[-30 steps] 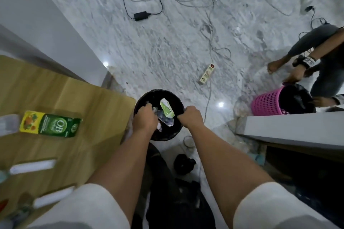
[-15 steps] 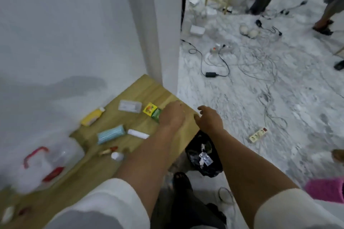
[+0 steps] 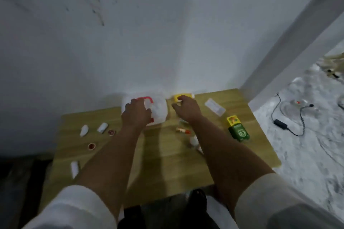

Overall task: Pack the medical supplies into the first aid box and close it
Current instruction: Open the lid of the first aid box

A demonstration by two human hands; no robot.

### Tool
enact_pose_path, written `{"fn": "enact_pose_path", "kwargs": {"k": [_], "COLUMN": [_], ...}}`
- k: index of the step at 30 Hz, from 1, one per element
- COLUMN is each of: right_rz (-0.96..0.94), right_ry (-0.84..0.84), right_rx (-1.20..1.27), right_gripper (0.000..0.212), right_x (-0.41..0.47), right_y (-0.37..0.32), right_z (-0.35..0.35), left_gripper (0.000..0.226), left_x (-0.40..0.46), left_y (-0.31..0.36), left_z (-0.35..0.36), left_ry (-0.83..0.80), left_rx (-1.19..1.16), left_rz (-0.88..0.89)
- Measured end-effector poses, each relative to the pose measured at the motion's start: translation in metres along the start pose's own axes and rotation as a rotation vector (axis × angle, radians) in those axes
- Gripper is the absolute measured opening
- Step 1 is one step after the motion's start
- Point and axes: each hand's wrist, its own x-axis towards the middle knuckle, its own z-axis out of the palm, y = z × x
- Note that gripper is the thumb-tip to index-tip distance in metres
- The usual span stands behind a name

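Observation:
The first aid box (image 3: 158,111) is translucent white with a red handle and stands at the back of the wooden table (image 3: 163,163) against the wall. My left hand (image 3: 135,115) lies on its lid beside the handle, fingers curled onto it. My right hand (image 3: 187,110) hovers just right of the box with fingers apart and nothing in it, in front of a yellow pack (image 3: 179,97). Loose supplies lie around: two white rolls (image 3: 102,127), two small red tins (image 3: 91,146), a white tube (image 3: 74,168), a small orange bottle (image 3: 183,130), a clear packet (image 3: 215,107) and a green-and-yellow carton (image 3: 238,129).
A white wall rises directly behind the table, with a white pillar (image 3: 290,39) at the right corner. To the right is marble floor (image 3: 307,154) with black cables and a power adapter (image 3: 280,123). Dark floor lies left of the table.
The view swung from the black bin on the floor up to the table. Both hands left the bin; the left now rests on the first aid box, the right beside it.

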Motion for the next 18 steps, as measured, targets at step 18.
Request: {"fn": "enact_pose_path", "kwargs": {"k": [18], "right_rz": [-0.004], "right_ry": [0.234], "right_rx": [0.525], "right_gripper": [0.081], "right_x": [0.046], "right_y": [0.008], "right_z": [0.166], "left_gripper": [0.079], "left_x": [0.016], "left_y": [-0.11], "left_z": [0.096], "left_ry": [0.328], "left_rx": [-0.325], "left_rz": [-0.116]}}
